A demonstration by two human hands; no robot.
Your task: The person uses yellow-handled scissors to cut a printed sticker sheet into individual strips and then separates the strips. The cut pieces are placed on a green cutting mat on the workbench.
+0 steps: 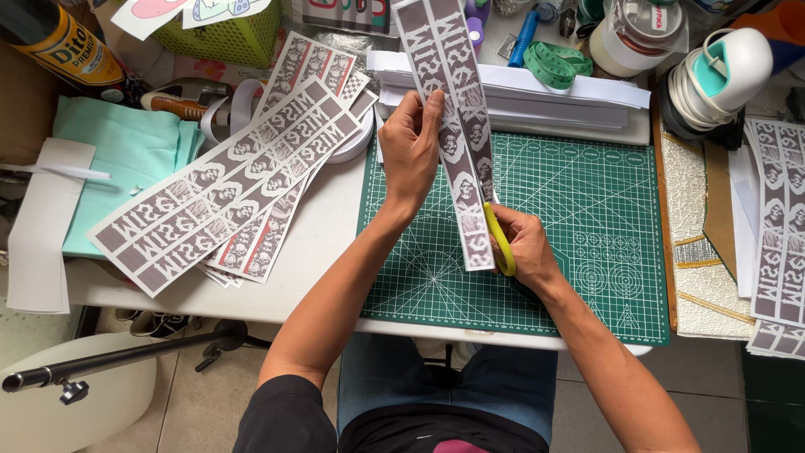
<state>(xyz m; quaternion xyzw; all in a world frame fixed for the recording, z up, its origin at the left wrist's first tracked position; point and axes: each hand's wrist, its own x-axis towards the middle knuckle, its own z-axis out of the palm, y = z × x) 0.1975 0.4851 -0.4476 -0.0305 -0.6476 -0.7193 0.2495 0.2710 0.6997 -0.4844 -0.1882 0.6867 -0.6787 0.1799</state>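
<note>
- Pinched between thumb and fingers of the left hand [410, 147], a long printed paper strip [457, 126] stands up over the green cutting mat [587, 210], its top end reaching past the mat's far edge.
- Closed around the yellow handles of the scissors [501, 241], the right hand [524, 247] sits at the strip's lower end, just above the mat; the blades are hidden behind the paper, so I cannot tell how far they are open.
- The strip is grey-brown with pale block lettering and small portrait shapes in heart-like frames.
- To the left of the mat, a fanned pile of matching strips [226, 189] lies on the white table [327, 243], some with red and checkered print beneath.
- More such strips [780, 226] lie at the right edge, well apart from the hands.
- A stack of white sheets [537, 96] rests along the mat's far edge, behind the held strip.
- A rolled green measuring tape [558, 63] lies just beyond that stack.
- A lime-green basket [231, 38] stands at the top left, with printed cut-out paper shapes lying over it.
- A yellow-labelled dark bottle [63, 46] lies in the top-left corner.
- Folded teal cloth [126, 159] lies on the table's left part, partly under the fanned pile.
</note>
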